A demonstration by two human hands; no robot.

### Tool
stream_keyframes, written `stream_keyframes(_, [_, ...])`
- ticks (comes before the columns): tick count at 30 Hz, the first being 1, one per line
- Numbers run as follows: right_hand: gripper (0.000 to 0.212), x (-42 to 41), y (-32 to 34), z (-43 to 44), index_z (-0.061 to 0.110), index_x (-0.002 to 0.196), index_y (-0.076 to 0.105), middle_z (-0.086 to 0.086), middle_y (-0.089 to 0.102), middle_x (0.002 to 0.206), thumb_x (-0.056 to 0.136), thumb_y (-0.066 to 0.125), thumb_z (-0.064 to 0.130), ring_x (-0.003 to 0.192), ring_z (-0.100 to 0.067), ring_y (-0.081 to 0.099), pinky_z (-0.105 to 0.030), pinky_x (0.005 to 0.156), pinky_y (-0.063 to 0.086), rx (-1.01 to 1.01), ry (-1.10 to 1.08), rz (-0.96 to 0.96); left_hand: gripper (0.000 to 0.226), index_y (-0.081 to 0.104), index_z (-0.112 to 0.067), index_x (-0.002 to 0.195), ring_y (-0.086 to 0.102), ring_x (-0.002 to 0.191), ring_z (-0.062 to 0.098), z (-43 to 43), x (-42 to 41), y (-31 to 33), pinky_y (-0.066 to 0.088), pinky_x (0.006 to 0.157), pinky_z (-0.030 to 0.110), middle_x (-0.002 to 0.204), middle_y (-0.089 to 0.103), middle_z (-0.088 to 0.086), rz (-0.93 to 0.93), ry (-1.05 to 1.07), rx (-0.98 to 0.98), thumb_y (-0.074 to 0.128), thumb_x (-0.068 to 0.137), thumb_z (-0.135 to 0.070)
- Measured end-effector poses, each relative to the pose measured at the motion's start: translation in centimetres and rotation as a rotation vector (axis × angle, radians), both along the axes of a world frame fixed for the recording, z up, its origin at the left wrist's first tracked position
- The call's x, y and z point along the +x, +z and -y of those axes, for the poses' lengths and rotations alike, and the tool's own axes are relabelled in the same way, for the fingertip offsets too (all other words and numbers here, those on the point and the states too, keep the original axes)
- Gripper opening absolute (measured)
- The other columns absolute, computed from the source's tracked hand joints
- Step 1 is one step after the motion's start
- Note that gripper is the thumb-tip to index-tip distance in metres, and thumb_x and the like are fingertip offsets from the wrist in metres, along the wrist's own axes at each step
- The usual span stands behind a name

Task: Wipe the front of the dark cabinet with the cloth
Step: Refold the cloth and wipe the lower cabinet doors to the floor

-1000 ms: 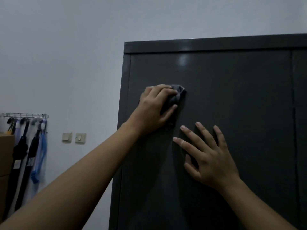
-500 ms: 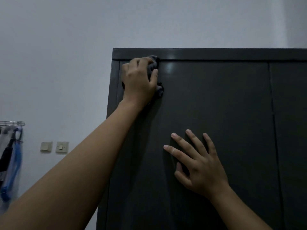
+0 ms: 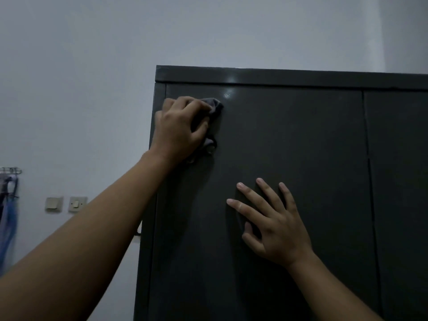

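One cabinet [image 3: 289, 170], dark and glossy, with two door panels in view split by a vertical seam right of centre. One cloth [image 3: 214, 106], dark grey, bunched against the left panel near its top left corner, just below the top rail. Two hands, both bare. Left hand [image 3: 180, 128] closed over the cloth, grip pressed together around it, a fold poking out past the fingertips and another scrap showing under the palm. Right hand [image 3: 273, 225] flat on the same panel lower down, toward its middle, fingers [image 3: 250, 193] spread, holding nothing. No brand, label or writing readable anywhere. Two wall switches [image 3: 66, 204] side by side on the pale wall [image 3: 92, 66] left of the cabinet. One metal rack [image 3: 10, 170] at the far left edge with hanging items [image 3: 8, 218], partly cut off, too dim to count. Left forearm crossing the cabinet's left edge and covering part of it.
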State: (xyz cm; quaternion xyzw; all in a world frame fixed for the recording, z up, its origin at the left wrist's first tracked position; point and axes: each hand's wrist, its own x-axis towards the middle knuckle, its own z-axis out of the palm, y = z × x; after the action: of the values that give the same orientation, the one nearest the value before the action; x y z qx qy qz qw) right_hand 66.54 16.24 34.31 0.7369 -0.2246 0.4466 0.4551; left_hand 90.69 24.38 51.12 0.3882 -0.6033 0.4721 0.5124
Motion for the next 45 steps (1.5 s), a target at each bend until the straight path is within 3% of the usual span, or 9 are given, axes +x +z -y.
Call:
stream_keyframes(7, [0.066, 0.1, -0.1, -0.2, 0.041, 0.149, 0.044, 0.006, 0.032, 0.163, 0.083, 0.052, 0.044, 0.152, -0.028, 0.026, -0.063, 0.118, 0.019, 0.016, -0.018, 0.0, 0.031, 0.064, -0.029, 0.118, 0.047, 0.107, 0.025, -0.7, 1.4, -8.6, 0.042, 0.082, 0.041, 0.124, 0.057, -0.001, 0.041, 0.018, 0.094, 0.056, 0.09, -0.04])
stream_keyframes(13, [0.063, 0.0, -0.2, -0.3, 0.039, 0.148, 0.045, 0.004, 0.034, 0.162, 0.086, 0.05, 0.042, 0.151, -0.03, 0.027, -0.064, 0.118, 0.02, 0.017, -0.027, 0.007, 0.029, 0.068, -0.029, 0.119, 0.052, 0.105, 0.022, -1.2, 2.5, -16.9, 0.041, 0.083, 0.039, 0.128, 0.06, -0.003, 0.349, 0.012, 0.197, 0.062, 0.093, -0.04])
stream_keyframes(17, [0.061, 0.1, -0.2, -0.3, 0.038, 0.147, 0.048, 0.003, 0.036, 0.162, 0.086, 0.05, 0.041, 0.151, -0.03, 0.029, -0.064, 0.118, 0.02, 0.007, -0.023, 0.011, 0.031, 0.066, -0.03, 0.122, 0.056, 0.104, 0.023, -1.7, 3.7, -16.9, 0.042, 0.083, 0.041, 0.127, 0.063, 0.0, 0.529, 0.098, 0.169, 0.058, 0.096, -0.044])
stream_keyframes(19, [0.061, 0.0, -0.2, -0.2, 0.038, 0.148, 0.047, 0.004, 0.036, 0.162, 0.087, 0.05, 0.041, 0.151, -0.03, 0.029, -0.064, 0.118, 0.02, 0.002, -0.023, 0.011, 0.03, 0.068, -0.027, 0.119, 0.057, 0.105, 0.027, -1.8, 4.1, -14.9, 0.042, 0.083, 0.043, 0.125, 0.064, 0.002, 0.413, 0.12, 0.101, 0.058, 0.095, -0.042])
stream_keyframes(23, [0.061, 0.1, -0.2, -0.1, 0.038, 0.147, 0.048, 0.004, 0.037, 0.161, 0.086, 0.05, 0.041, 0.15, -0.029, 0.029, -0.062, 0.119, 0.018, -0.007, -0.009, 0.015, 0.033, 0.066, -0.017, 0.12, 0.055, 0.109, 0.033, -1.4, 4.9, -11.3, 0.035, 0.091, 0.034, 0.12, 0.063, 0.008, -0.096, 0.079, -0.033, 0.058, 0.093, -0.033])
stream_keyframes(25, [0.06, 0.1, -0.2, -0.1, 0.038, 0.147, 0.049, 0.005, 0.037, 0.161, 0.086, 0.05, 0.041, 0.15, -0.029, 0.029, -0.062, 0.119, 0.018, -0.011, -0.007, 0.018, 0.033, 0.064, -0.013, 0.123, 0.055, 0.111, 0.033, -1.0, 4.5, -11.6, 0.03, 0.095, 0.026, 0.121, 0.063, 0.012, -0.164, 0.062, -0.045, 0.059, 0.094, -0.028])
stream_keyframes(34, [0.06, 0.1, -0.3, -0.1, 0.036, 0.149, 0.048, 0.002, 0.036, 0.162, 0.089, 0.05, 0.04, 0.151, -0.031, 0.027, -0.063, 0.118, 0.019, -0.023, -0.03, 0.013, 0.029, 0.073, -0.013, 0.117, 0.054, 0.109, 0.031, -1.3, 3.7, -21.8, 0.047, 0.091, 0.037, 0.124, 0.063, 0.014, 0.242, 0.004, 0.138, 0.067, 0.093, -0.027])
stream_keyframes(40, [0.065, 0.4, -1.6, -0.3, 0.033, 0.156, 0.037, -0.002, 0.027, 0.166, 0.092, 0.045, 0.041, 0.154, -0.036, 0.018, -0.064, 0.12, 0.013, -0.007, -0.09, -0.009, 0.031, 0.071, -0.011, 0.117, 0.055, 0.107, 0.033, -1.7, 4.5, -28.0, 0.034, 0.099, 0.022, 0.124, 0.063, 0.015, 0.074, -0.017, 0.161, 0.071, 0.088, -0.023])
stream_keyframes(45, [0.067, 1.4, -5.0, -0.3, 0.035, 0.158, 0.031, -0.005, 0.021, 0.168, 0.094, 0.046, 0.046, 0.154, -0.038, 0.014, -0.066, 0.12, 0.013, -0.047, -0.114, -0.183, 0.039, 0.061, -0.018, 0.123, 0.056, 0.101, 0.03, -1.9, 4.9, -33.5, 0.046, 0.09, 0.032, 0.12, 0.065, 0.017, 0.205, -0.046, 0.196, 0.076, 0.087, -0.022])
